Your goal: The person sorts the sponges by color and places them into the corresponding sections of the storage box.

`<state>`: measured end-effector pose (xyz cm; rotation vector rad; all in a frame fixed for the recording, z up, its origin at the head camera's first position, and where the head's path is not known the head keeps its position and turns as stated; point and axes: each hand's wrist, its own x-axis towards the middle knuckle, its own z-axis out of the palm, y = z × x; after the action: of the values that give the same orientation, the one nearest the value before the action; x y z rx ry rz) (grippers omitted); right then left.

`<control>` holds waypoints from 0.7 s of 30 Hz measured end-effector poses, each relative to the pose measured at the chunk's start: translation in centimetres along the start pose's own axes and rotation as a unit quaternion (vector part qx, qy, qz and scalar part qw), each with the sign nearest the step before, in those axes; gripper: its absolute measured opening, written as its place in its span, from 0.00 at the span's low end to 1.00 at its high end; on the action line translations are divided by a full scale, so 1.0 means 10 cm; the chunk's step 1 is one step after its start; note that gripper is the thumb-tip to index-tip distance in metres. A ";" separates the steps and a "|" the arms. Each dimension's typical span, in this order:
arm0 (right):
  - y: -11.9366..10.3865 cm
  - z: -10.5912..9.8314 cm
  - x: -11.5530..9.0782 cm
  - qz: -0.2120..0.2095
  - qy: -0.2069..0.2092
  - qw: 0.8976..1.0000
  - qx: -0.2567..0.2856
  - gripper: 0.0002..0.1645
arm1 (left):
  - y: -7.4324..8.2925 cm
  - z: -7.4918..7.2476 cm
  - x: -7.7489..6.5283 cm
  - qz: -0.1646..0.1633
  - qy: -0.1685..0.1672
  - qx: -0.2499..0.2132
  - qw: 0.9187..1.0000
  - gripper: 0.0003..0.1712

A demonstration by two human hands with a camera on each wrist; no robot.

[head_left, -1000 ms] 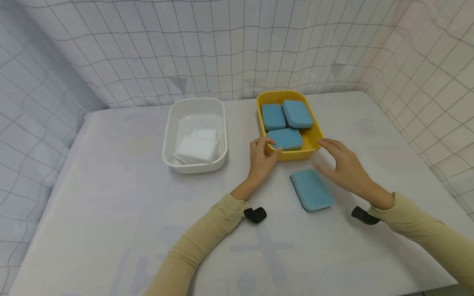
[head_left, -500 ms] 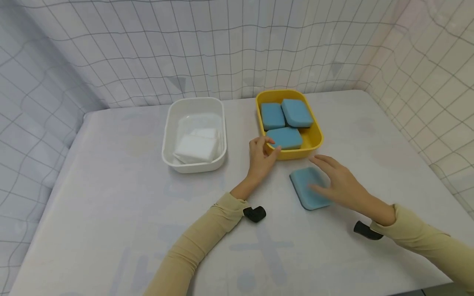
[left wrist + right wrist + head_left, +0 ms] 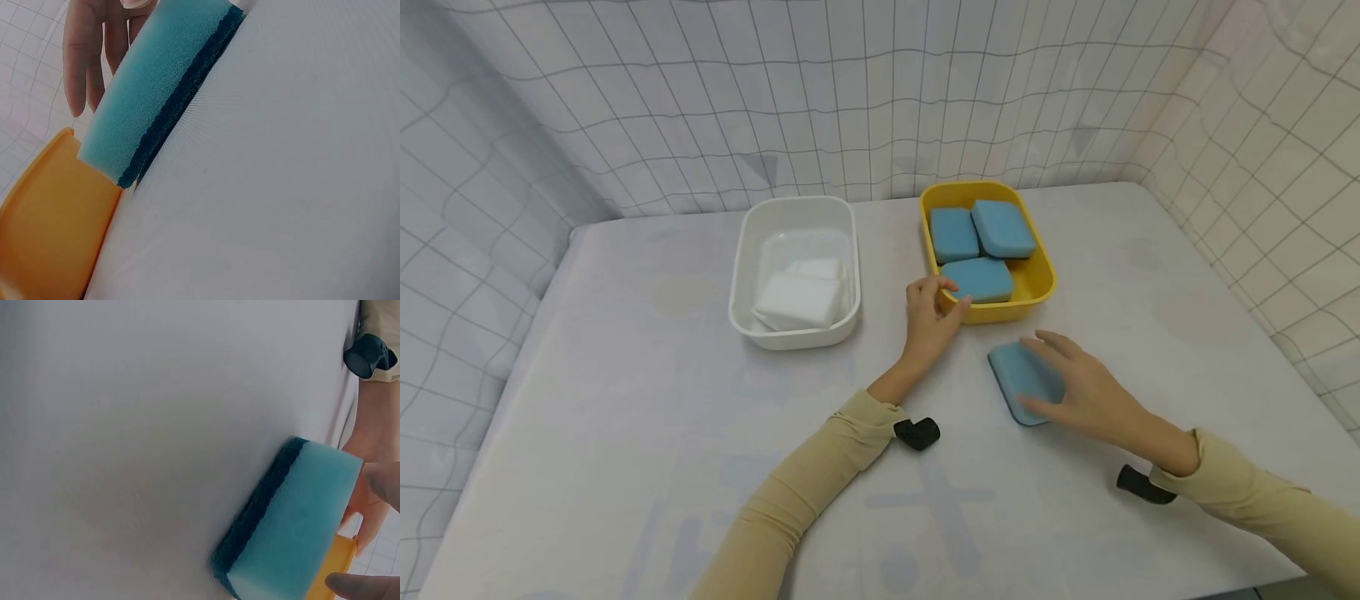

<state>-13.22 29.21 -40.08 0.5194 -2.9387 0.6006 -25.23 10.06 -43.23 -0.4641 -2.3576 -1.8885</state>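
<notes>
A blue sponge (image 3: 1021,373) with a dark scouring layer underneath lies on the table in front of a yellow tub (image 3: 1026,310). Over its right part hovers my right hand (image 3: 1090,398), thumb and fingers spread; in the right wrist view the fingertips (image 3: 381,481) are close to the sponge (image 3: 300,525), and contact is unclear. My left hand (image 3: 927,323) pinches the tub's near left rim, fingers over the edge and thumb outside. Several blue sponges (image 3: 976,278) lie in the tub. The left wrist view shows the sponge's side (image 3: 162,81) and the yellow tub wall (image 3: 56,219).
Left of the yellow tub stands a white tub (image 3: 737,287) holding several white sponge-like blocks (image 3: 801,300). Both tubs stand on a white-covered table (image 3: 625,400), near a grid-patterned cloth wall (image 3: 880,108) at the back. Similar cloth hangs at both sides.
My right hand has left the yellow tub's right rim and moved down and toward me, over the sponge on the table. The left hand keeps its hold on the tub.
</notes>
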 end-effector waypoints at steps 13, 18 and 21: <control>-0.06 0.09 -0.06 -0.021 -0.007 0.999 -0.033 0.49 | 0.00 0.00 -0.01 0.002 0.003 -0.002 1.000 0.12; -0.07 0.09 -0.05 -0.024 -0.021 0.999 -0.040 0.47 | 0.00 0.00 0.00 0.007 0.003 -0.006 1.000 0.12; -0.08 0.10 -0.05 -0.027 -0.026 0.998 -0.041 0.44 | -0.01 0.00 -0.01 0.006 0.002 -0.006 1.000 0.12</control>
<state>-12.52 28.33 -40.78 0.6122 -2.9726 0.4664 -25.20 10.08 -43.32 -0.4729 -2.3374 -1.8970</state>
